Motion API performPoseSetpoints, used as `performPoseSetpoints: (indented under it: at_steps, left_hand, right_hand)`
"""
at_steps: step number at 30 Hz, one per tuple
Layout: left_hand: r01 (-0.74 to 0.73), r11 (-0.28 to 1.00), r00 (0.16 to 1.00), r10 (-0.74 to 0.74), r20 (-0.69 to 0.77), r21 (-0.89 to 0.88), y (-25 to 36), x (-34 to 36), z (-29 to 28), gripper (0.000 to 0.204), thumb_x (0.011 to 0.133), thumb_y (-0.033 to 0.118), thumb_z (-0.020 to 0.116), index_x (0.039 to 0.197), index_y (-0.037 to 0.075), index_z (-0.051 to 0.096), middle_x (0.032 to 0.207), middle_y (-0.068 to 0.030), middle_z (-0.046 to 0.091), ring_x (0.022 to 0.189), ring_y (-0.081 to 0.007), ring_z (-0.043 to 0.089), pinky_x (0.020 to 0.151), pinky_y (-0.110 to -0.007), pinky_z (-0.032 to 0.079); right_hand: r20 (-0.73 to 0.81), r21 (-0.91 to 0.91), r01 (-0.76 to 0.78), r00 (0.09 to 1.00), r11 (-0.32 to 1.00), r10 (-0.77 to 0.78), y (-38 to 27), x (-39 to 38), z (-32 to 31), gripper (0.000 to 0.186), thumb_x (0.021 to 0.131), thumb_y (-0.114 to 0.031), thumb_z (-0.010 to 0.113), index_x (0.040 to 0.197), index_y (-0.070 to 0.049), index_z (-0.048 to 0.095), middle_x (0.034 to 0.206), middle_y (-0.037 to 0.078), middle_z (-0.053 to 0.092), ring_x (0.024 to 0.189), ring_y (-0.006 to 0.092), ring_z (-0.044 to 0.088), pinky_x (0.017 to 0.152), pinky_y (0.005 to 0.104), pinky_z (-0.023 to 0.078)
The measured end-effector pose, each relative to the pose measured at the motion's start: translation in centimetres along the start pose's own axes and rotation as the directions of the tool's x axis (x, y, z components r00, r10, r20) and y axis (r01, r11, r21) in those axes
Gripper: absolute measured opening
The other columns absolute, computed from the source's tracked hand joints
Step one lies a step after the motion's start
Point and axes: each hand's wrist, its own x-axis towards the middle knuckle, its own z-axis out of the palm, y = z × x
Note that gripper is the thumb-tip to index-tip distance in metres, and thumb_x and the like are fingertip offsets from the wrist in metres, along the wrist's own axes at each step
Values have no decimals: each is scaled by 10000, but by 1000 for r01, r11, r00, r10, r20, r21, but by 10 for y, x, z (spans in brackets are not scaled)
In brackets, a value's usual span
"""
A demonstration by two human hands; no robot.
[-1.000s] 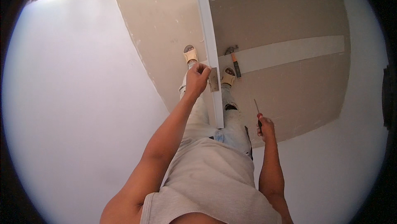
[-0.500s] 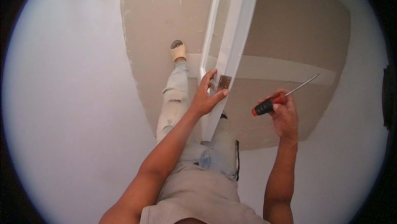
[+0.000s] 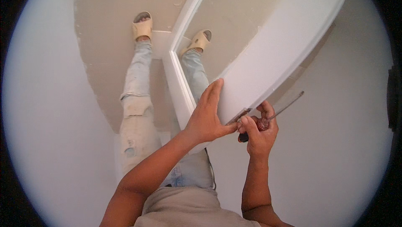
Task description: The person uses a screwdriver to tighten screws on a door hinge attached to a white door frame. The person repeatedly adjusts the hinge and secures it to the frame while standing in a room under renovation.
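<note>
A white door (image 3: pixel 255 72) with a glazed middle stands before me, a small metal plate (image 3: pixel 242 114) set in its edge. My left hand (image 3: pixel 208 118) holds the door at that edge, its fingers along the white face and its thumb beside the plate. In my right hand (image 3: pixel 261 132) is a screwdriver (image 3: pixel 289 107) with a dark and red handle, its shaft pointing up and right, away from the door. The right thumb and forefinger are close to the plate; whether they pinch something small is hidden.
My sandalled left foot (image 3: pixel 143 28) stands on the beige floor (image 3: pixel 109 21), left of the door. Another sandal (image 3: pixel 202 38) shows in the glass; I cannot tell whether through it or reflected. Pale walls (image 3: pixel 46 101) rise at both sides.
My right hand has come left with the screwdriver, up to the door edge beside the plate. In view, the door has turned so more of its broad white face shows.
</note>
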Motion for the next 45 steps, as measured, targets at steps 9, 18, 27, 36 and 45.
performPoseSetpoints:
  at_steps: [9, 18, 27, 36, 45]
  left_hand:
    - [-87, 981, 987, 108, 118, -176, -25, 13, -13, 1246, 556, 342, 859, 1451, -40, 81, 1495, -259, 138, 1393, -413, 165, 1140, -474, 187]
    - [-26, 935, 975, 101, 195, -354, -21, 19, -36, 1178, 586, 319, 851, 1437, -60, 129, 1477, -303, 144, 1370, -465, 192, 1119, -523, 196]
    - [-51, 904, 992, 95, 85, -423, -19, 17, -26, 1150, 617, 399, 835, 1426, -76, 170, 1460, -325, 176, 1350, -478, 236, 1092, -561, 215]
    - [-24, 944, 993, 61, 101, -330, -21, 14, -27, 1079, 711, 420, 769, 1434, -81, 143, 1432, -361, 196, 1342, -483, 256, 1064, -590, 246]
    - [-102, 948, 991, 124, 54, -301, -13, 17, -22, 1069, 742, 418, 746, 1427, -101, 111, 1432, -356, 192, 1328, -498, 261, 1086, -567, 222]
  right_hand:
    - [-34, -223, -57, 998, 973, 51, -7, 15, -4, 467, 726, -92, 767, 1069, 103, 518, 854, 181, 632, 613, 162, 619, 492, 284, 512]
    - [-99, -416, -196, 980, 888, 170, -50, 14, -1, 573, 612, -89, 850, 1040, 97, 517, 842, 143, 632, 748, 182, 629, 655, 294, 523]
    - [-167, -387, -230, 970, 893, 178, -53, 3, 6, 588, 604, -56, 871, 1052, 42, 504, 980, 147, 613, 878, 193, 611, 744, 341, 531]
    - [-94, -442, -316, 947, 839, 307, -48, 12, 16, 344, 697, -81, 824, 898, 32, 570, 780, 69, 638, 721, 126, 613, 648, 290, 521]
    - [-111, -376, -370, 928, 850, 355, -46, 15, 14, 317, 754, -71, 775, 932, 47, 541, 779, 94, 639, 695, 140, 635, 610, 272, 522]
